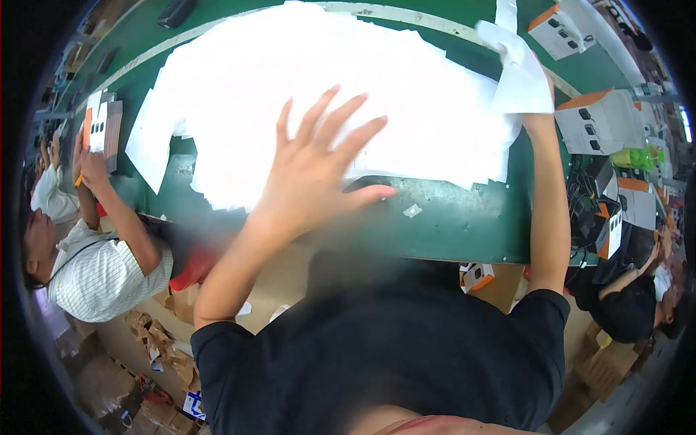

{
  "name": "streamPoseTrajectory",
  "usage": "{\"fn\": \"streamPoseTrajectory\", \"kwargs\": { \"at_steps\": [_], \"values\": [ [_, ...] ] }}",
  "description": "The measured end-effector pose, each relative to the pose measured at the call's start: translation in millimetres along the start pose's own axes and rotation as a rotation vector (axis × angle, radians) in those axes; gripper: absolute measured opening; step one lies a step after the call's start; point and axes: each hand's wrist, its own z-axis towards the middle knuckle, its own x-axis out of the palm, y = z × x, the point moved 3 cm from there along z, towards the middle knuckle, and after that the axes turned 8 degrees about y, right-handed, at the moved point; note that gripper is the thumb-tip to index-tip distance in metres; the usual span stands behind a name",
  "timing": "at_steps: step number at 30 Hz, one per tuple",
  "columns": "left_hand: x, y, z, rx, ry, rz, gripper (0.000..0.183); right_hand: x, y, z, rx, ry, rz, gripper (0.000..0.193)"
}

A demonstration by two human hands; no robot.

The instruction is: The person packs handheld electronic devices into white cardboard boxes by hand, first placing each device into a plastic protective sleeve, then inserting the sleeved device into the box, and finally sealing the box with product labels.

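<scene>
Note left hand (308, 174) spread wide, empty, over paper pile (413, 101); cannot tell contact. Placed so perhaps to press loose layers flat. Note right hand (539, 123) mostly behind raised sheet (525, 80); cannot tell finger closure. Raised presumably to clear the pile. Find pile on green table (464, 232): glaring white, ragged-edged, overlapping.

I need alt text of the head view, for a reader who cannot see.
A person's left hand, fingers spread, is over a wide pile of white sheets on a green table; a crumpled white sheet at the right hides most of the right hand. White-and-orange boxes are at the right, and a co-worker is at the left.
</scene>
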Motion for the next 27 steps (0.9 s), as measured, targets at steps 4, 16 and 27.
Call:
{"fn": "streamPoseTrajectory", "kwargs": {
  "at_steps": [4,16,27],
  "values": [
    [22.2,9.3,-31.3,-0.292,-0.027,0.031,0.082,60.3,29.6,-2.9,-0.061,0.311,0.026,0.041],
    [5.4,-38.3,62.6,-0.027,-0.215,-0.033,0.053,35.6,58.4,19.6,-0.065,0.015,0.078,0.025],
    [39.5,-31.4,94.8,0.005,-0.373,-0.309,0.032,30.1,-4.8,16.6,0.087,0.149,0.202,0.038]
  ]
}}
